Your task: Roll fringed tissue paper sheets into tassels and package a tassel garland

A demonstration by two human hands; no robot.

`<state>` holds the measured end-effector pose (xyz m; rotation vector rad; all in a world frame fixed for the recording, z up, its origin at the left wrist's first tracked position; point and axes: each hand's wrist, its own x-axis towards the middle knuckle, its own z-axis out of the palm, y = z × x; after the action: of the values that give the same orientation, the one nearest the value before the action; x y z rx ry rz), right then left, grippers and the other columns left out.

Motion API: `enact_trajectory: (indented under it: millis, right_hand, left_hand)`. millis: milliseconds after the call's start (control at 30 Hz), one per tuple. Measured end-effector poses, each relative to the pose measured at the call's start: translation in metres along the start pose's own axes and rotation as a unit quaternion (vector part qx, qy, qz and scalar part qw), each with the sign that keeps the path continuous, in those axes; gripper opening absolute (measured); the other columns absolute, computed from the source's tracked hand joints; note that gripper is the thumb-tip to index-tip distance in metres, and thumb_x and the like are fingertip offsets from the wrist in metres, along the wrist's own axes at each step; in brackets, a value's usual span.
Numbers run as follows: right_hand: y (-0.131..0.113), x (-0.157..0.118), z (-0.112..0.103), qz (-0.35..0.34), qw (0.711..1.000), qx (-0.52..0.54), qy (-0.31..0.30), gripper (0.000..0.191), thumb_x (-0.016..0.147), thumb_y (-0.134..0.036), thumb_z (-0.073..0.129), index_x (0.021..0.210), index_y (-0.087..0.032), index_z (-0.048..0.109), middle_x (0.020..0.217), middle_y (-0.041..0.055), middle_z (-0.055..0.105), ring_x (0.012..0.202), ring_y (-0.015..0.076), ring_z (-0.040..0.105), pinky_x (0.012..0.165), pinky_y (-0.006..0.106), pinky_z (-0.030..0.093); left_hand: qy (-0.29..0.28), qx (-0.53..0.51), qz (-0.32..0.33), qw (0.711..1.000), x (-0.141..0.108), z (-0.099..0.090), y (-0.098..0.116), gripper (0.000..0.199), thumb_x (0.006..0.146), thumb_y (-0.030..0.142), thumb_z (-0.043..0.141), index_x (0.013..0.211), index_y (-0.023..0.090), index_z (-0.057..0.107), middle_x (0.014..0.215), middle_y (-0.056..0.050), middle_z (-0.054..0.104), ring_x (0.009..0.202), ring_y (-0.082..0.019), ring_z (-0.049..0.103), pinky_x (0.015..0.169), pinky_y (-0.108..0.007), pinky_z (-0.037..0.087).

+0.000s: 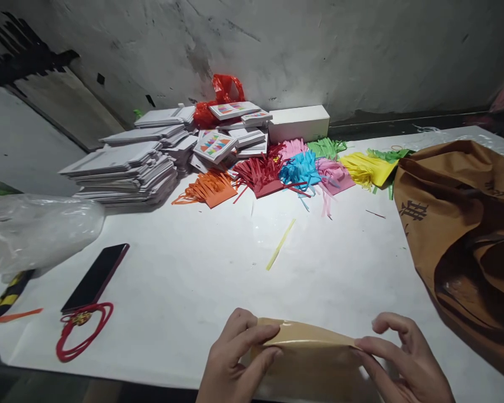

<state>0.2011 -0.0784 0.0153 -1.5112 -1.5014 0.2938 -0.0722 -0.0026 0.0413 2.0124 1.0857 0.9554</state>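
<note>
A tan, shiny sheet or envelope (306, 361) spans the space between my two hands at the table's front edge. My left hand (243, 355) pinches its top left corner between thumb and fingers. At the top right corner, my right hand (399, 358) grips it between thumb and index finger, with another finger curled up. The upper edge is folded into a glossy band; its lower part runs out of view. A thin yellow paper strip (280, 244) lies on the white table (193, 268) beyond my hands.
Stacked white packets (121, 170), a white box (299, 122) and fringed paper bundles such as the orange one (212, 189) line the back. A phone (94, 278) with a red cord and clear plastic (42, 232) lie left; a brown bag (457, 224) lies right.
</note>
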Motion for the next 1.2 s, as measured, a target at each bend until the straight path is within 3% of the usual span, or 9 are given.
enact_trajectory:
  millis: [100, 167, 267, 433, 633, 767, 967, 1100, 1200]
  right_hand:
    - [0.003, 0.002, 0.000, -0.042, 0.999, 0.012, -0.030, 0.006, 0.095, -0.026, 0.063, 0.093, -0.027, 0.068, 0.107, 0.0052, 0.068, 0.095, 0.0182, 0.070, 0.069, 0.022, 0.060]
    - [0.003, 0.007, -0.001, -0.092, 0.994, 0.020, -0.060, 0.008, 0.095, -0.019, 0.060, 0.094, -0.026, 0.063, 0.099, 0.0008, 0.071, 0.101, 0.0167, 0.070, 0.100, 0.030, 0.053]
    - [-0.003, 0.019, -0.002, -0.125, 0.989, 0.016, -0.080, 0.008, 0.095, -0.017, 0.060, 0.099, -0.024, 0.058, 0.093, -0.0023, 0.071, 0.090, 0.0117, 0.071, 0.113, 0.029, 0.040]
    - [-0.017, 0.035, -0.002, -0.221, 0.971, -0.011, -0.089, 0.018, 0.094, -0.011, 0.058, 0.108, -0.021, 0.060, 0.083, -0.0041, 0.069, 0.075, 0.0098, 0.067, 0.110, 0.032, 0.036]
    - [-0.022, 0.038, 0.001, -0.221, 0.972, 0.002, -0.076, 0.018, 0.092, -0.005, 0.054, 0.100, -0.021, 0.057, 0.077, -0.0051, 0.066, 0.067, 0.0093, 0.064, 0.104, 0.033, 0.038]
    - [-0.020, 0.040, 0.002, -0.218, 0.972, 0.001, -0.090, 0.015, 0.094, -0.007, 0.054, 0.097, -0.021, 0.055, 0.076, -0.0046, 0.065, 0.069, 0.0106, 0.065, 0.104, 0.034, 0.039]
    - [-0.033, 0.046, 0.005, -0.290, 0.948, -0.078, -0.108, 0.020, 0.099, -0.017, 0.053, 0.116, -0.013, 0.063, 0.095, 0.0023, 0.074, 0.091, 0.0158, 0.070, 0.112, 0.035, 0.033]
    - [-0.045, 0.044, 0.011, -0.237, 0.960, -0.011, -0.150, 0.022, 0.100, -0.009, 0.043, 0.096, -0.019, 0.062, 0.073, -0.0011, 0.066, 0.065, 0.0129, 0.062, 0.080, 0.030, 0.049]
    - [-0.046, 0.036, 0.022, -0.217, 0.962, -0.002, -0.165, 0.020, 0.103, -0.022, 0.044, 0.092, -0.022, 0.061, 0.067, -0.0014, 0.064, 0.059, 0.0145, 0.060, 0.056, 0.027, 0.044]
  left_hand:
    - [0.011, 0.004, 0.011, 1.000, 0.000, 0.000, 0.001, 0.025, 0.092, 0.014, 0.067, 0.110, 0.030, 0.073, 0.083, -0.002, 0.062, 0.081, -0.018, 0.057, 0.066, -0.025, 0.052]
    - [0.019, 0.002, 0.016, 1.000, 0.000, 0.001, 0.001, 0.024, 0.093, 0.013, 0.065, 0.109, 0.029, 0.073, 0.082, -0.002, 0.059, 0.081, -0.018, 0.056, 0.064, -0.025, 0.051]
    - [0.022, -0.001, 0.032, 0.999, 0.000, 0.003, 0.002, 0.025, 0.093, 0.011, 0.064, 0.109, 0.028, 0.073, 0.081, -0.002, 0.055, 0.079, -0.018, 0.054, 0.061, -0.024, 0.048]
    - [0.012, 0.002, 0.061, 0.998, -0.001, 0.006, 0.003, 0.028, 0.093, 0.010, 0.064, 0.113, 0.027, 0.072, 0.080, -0.002, 0.053, 0.079, -0.018, 0.054, 0.064, -0.026, 0.049]
    - [0.056, -0.024, 0.006, 0.998, 0.002, 0.006, 0.010, 0.014, 0.087, 0.019, 0.073, 0.097, 0.028, 0.076, 0.095, -0.005, 0.048, 0.083, -0.017, 0.056, 0.047, -0.017, 0.045]
    - [-0.041, -0.168, -0.009, 0.985, 0.008, 0.005, 0.018, 0.009, 0.096, 0.022, 0.062, 0.092, 0.025, 0.070, 0.100, -0.006, 0.068, 0.089, -0.020, 0.066, 0.073, -0.028, 0.056]
    - [-0.067, -0.108, 0.044, 0.991, 0.010, 0.012, 0.025, 0.018, 0.094, 0.009, 0.058, 0.099, 0.024, 0.066, 0.082, -0.002, 0.071, 0.072, -0.014, 0.065, 0.065, -0.022, 0.050]
    - [-0.086, -0.124, 0.023, 0.988, 0.015, 0.010, 0.029, 0.015, 0.092, 0.014, 0.060, 0.101, 0.024, 0.068, 0.087, -0.003, 0.075, 0.076, -0.016, 0.070, 0.069, -0.022, 0.054]
    - [-0.106, -0.104, 0.017, 0.989, 0.019, 0.008, 0.033, 0.015, 0.095, 0.017, 0.058, 0.097, 0.023, 0.071, 0.081, -0.004, 0.075, 0.073, -0.016, 0.070, 0.066, -0.023, 0.053]
